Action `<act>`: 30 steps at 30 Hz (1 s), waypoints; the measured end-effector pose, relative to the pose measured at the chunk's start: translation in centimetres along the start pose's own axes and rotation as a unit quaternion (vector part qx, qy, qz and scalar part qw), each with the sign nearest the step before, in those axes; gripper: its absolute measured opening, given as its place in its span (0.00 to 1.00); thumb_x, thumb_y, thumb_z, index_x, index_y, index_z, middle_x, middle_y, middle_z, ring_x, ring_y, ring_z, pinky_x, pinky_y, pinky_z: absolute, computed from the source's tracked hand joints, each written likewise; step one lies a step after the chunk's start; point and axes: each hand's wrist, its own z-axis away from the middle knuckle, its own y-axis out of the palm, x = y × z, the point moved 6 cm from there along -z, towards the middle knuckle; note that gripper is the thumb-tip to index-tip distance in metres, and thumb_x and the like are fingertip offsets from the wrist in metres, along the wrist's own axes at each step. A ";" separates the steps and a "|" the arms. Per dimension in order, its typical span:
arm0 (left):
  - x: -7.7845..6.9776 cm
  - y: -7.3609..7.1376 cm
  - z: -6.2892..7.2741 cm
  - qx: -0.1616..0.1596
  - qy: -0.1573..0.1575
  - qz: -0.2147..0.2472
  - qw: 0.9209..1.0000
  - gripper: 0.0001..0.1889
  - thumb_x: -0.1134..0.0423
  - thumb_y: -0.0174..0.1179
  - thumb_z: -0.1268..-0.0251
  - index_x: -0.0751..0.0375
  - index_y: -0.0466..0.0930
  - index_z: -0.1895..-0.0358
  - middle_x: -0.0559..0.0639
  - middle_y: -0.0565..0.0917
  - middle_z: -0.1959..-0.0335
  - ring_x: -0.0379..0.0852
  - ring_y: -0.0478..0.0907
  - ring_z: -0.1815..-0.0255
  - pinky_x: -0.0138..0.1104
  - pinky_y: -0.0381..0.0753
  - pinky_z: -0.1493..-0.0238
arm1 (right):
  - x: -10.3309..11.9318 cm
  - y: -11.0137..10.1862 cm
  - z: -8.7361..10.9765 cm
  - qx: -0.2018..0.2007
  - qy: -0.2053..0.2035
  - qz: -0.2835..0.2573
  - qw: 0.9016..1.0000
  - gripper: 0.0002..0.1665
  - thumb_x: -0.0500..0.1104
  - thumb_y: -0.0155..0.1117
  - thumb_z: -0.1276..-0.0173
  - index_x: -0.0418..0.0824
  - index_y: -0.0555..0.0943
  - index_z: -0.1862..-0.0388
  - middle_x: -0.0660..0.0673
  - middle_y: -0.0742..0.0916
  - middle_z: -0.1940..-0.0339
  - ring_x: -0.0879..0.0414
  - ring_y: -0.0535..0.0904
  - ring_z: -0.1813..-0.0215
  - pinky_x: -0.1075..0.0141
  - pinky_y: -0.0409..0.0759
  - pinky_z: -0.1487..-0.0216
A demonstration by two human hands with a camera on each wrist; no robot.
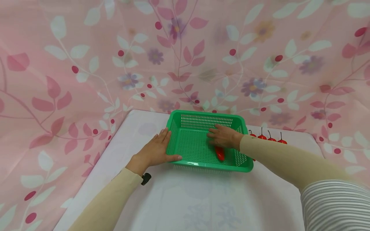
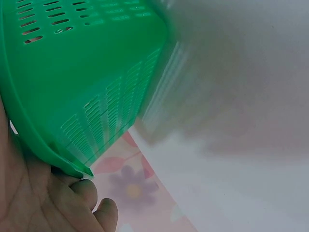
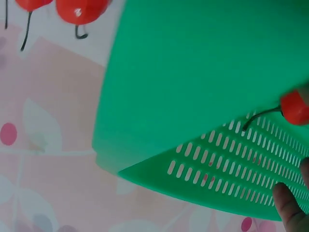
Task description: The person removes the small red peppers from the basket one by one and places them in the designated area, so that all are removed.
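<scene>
A green plastic basket (image 1: 199, 164) with slotted walls stands on the white-covered table. My left hand (image 1: 157, 150) rests on its left end, thumb along the near rim and fingers at the left rim. In the left wrist view, the palm (image 2: 38, 198) lies against the basket's rim (image 2: 34, 130). My right hand (image 1: 224, 136) reaches inside the basket, palm down, and holds a red chili pepper (image 1: 220, 154) under it. The right wrist view shows the pepper's stem end (image 3: 293, 107) near that hand's spread fingers (image 3: 287, 203); the grip itself is mostly hidden.
Several red chili peppers (image 1: 271, 139) with dark stems lie in a row right of the basket, partly hidden by the right forearm. A pink floral cloth (image 1: 185, 64) hangs behind the table (image 1: 179, 199).
</scene>
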 end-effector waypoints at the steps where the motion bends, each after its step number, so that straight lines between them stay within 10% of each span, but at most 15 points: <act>1: 0.0 0.0 0.0 -0.001 0.000 0.001 1.000 0.68 0.16 0.53 0.39 0.66 0.37 0.14 0.60 0.36 0.11 0.55 0.35 0.10 0.51 0.43 0.12 | -0.1 0.1 -0.2 -0.001 0.005 0.001 1.000 0.22 0.45 0.78 0.32 0.59 0.82 0.41 0.49 0.81 0.39 0.48 0.74 0.35 0.54 0.79 0.38; 30: -0.4 -0.3 0.6 -0.015 0.009 0.010 1.000 0.67 0.20 0.57 0.37 0.69 0.40 0.14 0.63 0.40 0.11 0.58 0.40 0.10 0.53 0.45 0.12 | -1.2 1.0 -0.1 0.004 0.053 -0.042 0.998 0.22 0.44 0.76 0.30 0.55 0.80 0.40 0.47 0.82 0.40 0.46 0.75 0.37 0.52 0.81 0.36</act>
